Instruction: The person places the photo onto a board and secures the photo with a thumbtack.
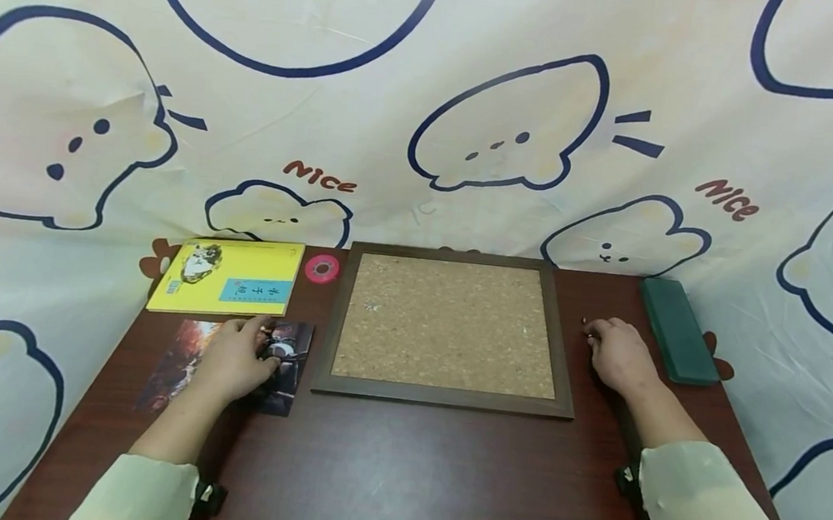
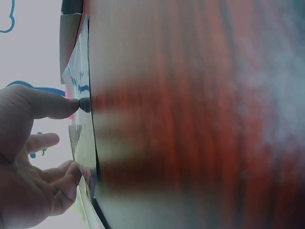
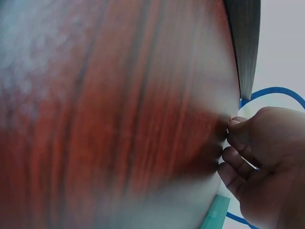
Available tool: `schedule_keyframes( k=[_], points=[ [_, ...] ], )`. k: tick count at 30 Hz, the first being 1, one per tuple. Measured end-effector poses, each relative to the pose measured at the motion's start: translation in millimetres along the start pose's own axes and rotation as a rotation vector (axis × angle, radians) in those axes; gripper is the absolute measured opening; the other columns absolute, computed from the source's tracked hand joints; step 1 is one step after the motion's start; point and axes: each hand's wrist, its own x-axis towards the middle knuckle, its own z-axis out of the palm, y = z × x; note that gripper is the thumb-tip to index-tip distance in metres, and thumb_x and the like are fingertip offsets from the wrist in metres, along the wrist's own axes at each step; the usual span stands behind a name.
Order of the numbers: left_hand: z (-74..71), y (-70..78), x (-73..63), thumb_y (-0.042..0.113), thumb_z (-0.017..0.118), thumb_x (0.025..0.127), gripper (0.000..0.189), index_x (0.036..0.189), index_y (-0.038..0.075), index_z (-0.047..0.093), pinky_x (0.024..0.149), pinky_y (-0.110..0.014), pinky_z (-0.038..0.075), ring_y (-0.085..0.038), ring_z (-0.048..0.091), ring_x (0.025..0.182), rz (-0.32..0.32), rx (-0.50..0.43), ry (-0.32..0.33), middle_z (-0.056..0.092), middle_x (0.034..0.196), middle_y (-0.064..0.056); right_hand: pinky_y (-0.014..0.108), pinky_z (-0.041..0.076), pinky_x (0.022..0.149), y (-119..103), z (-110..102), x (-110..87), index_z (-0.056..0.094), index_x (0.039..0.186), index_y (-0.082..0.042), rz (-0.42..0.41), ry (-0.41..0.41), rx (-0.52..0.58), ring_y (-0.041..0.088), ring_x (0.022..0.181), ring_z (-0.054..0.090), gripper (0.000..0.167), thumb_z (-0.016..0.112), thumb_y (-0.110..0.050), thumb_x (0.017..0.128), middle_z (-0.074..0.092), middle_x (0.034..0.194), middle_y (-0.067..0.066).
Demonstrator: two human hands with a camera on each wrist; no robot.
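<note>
we see a reddish-brown bench [image 1: 396,476] bearing a brown-framed cork board [image 1: 448,326] at centre, a yellow book [image 1: 195,291] to its left and, just on the near side of that book, a glossy picture [image 1: 290,378]. the picture looks thin, light, slippery and easily creased; we judge its edges the place to take hold. a green case [image 1: 680,334] lies at right. the left grip [image 1: 235,357] touches the picture, thumb and fingers spread apart; the right grip [image 1: 621,357], its fingers curled, pinches a tiny object [image 1: 584,320], likely easy to drop. we cannot identify it, nor tell whether the left grip covers one sheet or several.
</note>
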Motion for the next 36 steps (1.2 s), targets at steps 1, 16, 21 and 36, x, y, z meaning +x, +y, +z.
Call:
schedule_keyframes(
  k=[1,16,21,36],
  points=[
    [-0.1,-0.4,0.4,0.024,0.076,0.086,0.076,0.151,0.0,0.045,0.096,-0.071,0.042,-0.058,0.048,0.121,-0.002,-0.009,0.002,0.047,0.132,-0.04,0.061,0.046,0.1,0.2,-0.2,0.2,0.068,0.121,0.005,-0.001,0.001,0.001,0.047,0.116,0.057,0.023,0.055,-0.006,0.104,0.063,0.119,0.027],
    [-2.3,-6.4,5.4,0.016,0.082,0.085,0.058,0.136,-0.003,0.062,0.092,-0.063,0.047,-0.041,0.06,0.1,0.039,-0.087,0.019,0.066,0.117,-0.028,0.062,0.047,0.096,0.6,-4.2,-1.6,0.07,0.114,0.0,0.033,0.006,0.074,0.046,0.111,0.06,0.017,0.058,-0.005,0.104,0.066,0.116,0.025],
    [-4.0,-7.5,5.2,0.013,0.082,0.085,0.06,0.14,-0.001,0.06,0.098,-0.066,0.045,-0.048,0.058,0.118,0.054,-0.131,0.014,0.061,0.13,-0.031,0.063,0.046,0.097,2.5,-3.9,-0.7,0.07,0.115,-0.002,0.032,0.02,0.119,0.046,0.114,0.06,0.017,0.058,-0.008,0.105,0.066,0.12,0.025],
    [-20.3,-5.4,5.4,0.012,0.077,0.092,0.069,0.154,0.006,0.048,0.108,-0.07,0.035,-0.051,0.04,0.141,-0.035,-0.321,-0.069,0.043,0.154,-0.031,0.062,0.047,0.098,-8.1,-7.6,-3.0,0.07,0.118,-0.002,0.045,0.057,0.207,0.044,0.117,0.06,0.019,0.058,-0.01,0.106,0.068,0.123,0.023]
  ],
)
